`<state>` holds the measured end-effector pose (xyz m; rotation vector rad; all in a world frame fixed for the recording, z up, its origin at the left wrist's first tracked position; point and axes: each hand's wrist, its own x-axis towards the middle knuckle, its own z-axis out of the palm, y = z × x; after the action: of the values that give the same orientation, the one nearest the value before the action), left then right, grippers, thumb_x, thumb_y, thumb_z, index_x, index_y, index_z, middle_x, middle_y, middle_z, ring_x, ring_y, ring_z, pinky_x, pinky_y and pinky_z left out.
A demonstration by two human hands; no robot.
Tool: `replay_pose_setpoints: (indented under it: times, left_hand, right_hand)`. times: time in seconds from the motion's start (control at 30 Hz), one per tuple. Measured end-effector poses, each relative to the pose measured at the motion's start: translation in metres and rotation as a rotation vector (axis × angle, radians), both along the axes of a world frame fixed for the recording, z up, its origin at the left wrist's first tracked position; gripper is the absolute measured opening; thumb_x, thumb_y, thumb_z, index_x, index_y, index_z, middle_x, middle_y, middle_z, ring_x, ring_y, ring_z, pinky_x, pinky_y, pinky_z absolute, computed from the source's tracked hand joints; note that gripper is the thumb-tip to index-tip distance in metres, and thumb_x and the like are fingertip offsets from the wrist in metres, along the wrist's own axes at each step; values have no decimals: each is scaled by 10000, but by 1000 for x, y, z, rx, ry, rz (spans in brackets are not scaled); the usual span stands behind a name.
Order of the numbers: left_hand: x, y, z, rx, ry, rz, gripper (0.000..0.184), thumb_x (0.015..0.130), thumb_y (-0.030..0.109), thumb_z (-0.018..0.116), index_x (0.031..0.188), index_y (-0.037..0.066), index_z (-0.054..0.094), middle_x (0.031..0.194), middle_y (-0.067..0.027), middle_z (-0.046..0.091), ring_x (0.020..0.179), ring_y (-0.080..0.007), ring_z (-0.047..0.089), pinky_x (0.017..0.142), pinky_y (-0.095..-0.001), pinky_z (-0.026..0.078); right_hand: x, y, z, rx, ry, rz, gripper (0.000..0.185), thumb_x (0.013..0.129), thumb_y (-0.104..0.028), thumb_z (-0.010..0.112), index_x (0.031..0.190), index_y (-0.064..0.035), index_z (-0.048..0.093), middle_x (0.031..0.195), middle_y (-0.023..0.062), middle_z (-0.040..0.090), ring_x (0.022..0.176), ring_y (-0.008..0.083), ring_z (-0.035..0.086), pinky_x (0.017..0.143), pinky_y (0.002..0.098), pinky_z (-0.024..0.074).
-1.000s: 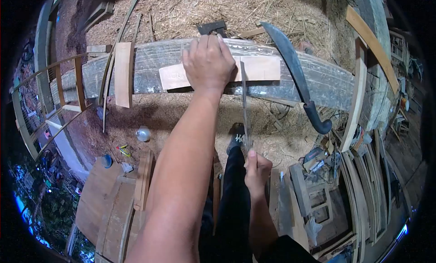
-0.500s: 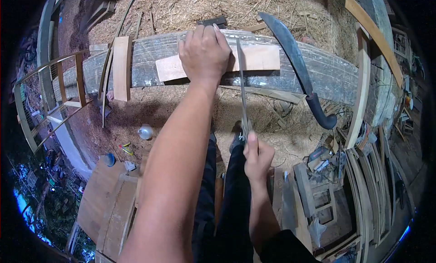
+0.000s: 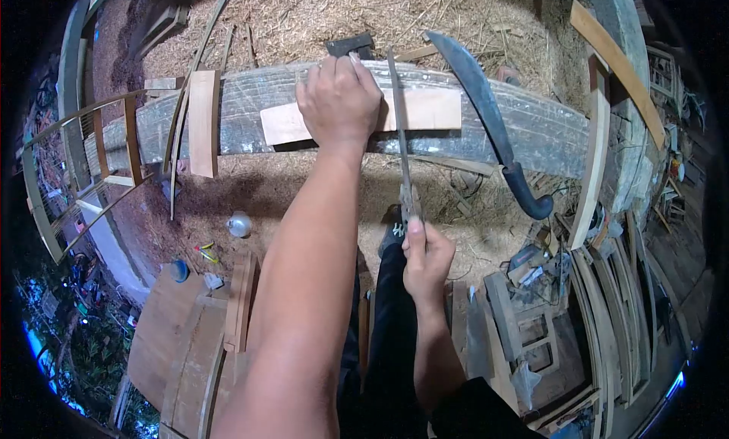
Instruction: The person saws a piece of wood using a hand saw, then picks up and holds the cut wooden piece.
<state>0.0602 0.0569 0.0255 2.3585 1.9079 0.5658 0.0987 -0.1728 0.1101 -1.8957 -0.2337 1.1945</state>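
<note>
My left hand (image 3: pixel 339 101) is closed over a pale curved wooden piece (image 3: pixel 433 110), pressing it on the grey weathered beam (image 3: pixel 254 97). My right hand (image 3: pixel 427 258) grips the handle of a narrow saw (image 3: pixel 404 147). The saw's blade lies across the wooden piece, just right of my left hand, and its tip reaches past the beam's far edge. A big curved knife (image 3: pixel 486 105) with a black handle rests across the beam further right. Beyond my left hand sits a dark block (image 3: pixel 351 46).
A short pale board (image 3: pixel 203 124) and thin strips lie across the beam at left, near a slatted frame (image 3: pixel 130 139). A clear round object (image 3: pixel 238 225) is on the shavings. Long curved strips (image 3: pixel 600 317) stand at lower right, boards (image 3: pixel 178 355) at lower left.
The saw slid away from me, then slightly back, its tip now beyond the beam's far edge. My right hand moved a little forward with it. My left hand stays on the wooden piece.
</note>
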Motion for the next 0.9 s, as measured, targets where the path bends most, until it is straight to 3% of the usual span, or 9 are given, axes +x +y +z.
replay_pose_setpoints:
  times: [0.13,0.3,0.43,0.73,0.9]
  left_hand:
    - [3,6,3,-61,31,19,257,934,232,575,772,63,680,823,-118,685,815,-319,656,747,-460,484]
    - [6,0,4,-49,12,29,252,933,231,571,769,72,679,826,-117,684,817,-313,653,739,-463,475]
    - [0,-1,0,-79,50,55,233,929,219,570,771,83,673,813,-100,667,795,-301,640,736,-457,468]
    - [4,-2,6,-128,68,83,211,911,208,585,758,85,664,825,-88,645,792,-294,627,718,-455,461]
    - [5,3,8,-112,69,39,231,912,210,585,737,81,663,790,-83,630,777,-285,619,706,-445,456]
  right_hand:
    - [-1,-15,18,-39,-105,77,416,1044,-259,587,721,1,559,593,-40,405,596,59,386,529,294,319]
    - [1,30,0,42,-11,27,379,1054,-200,566,728,-9,550,612,-53,453,590,43,398,520,274,309]
    - [-2,27,14,15,127,-64,403,1059,-231,559,715,-31,492,624,-54,412,605,50,374,524,279,297]
    - [-1,42,31,-191,-60,114,390,1044,-259,566,754,-3,520,609,6,450,591,80,405,529,316,332]
    - [-19,-11,9,-102,-130,97,317,1035,-231,572,818,-1,583,636,19,517,635,91,492,573,306,407]
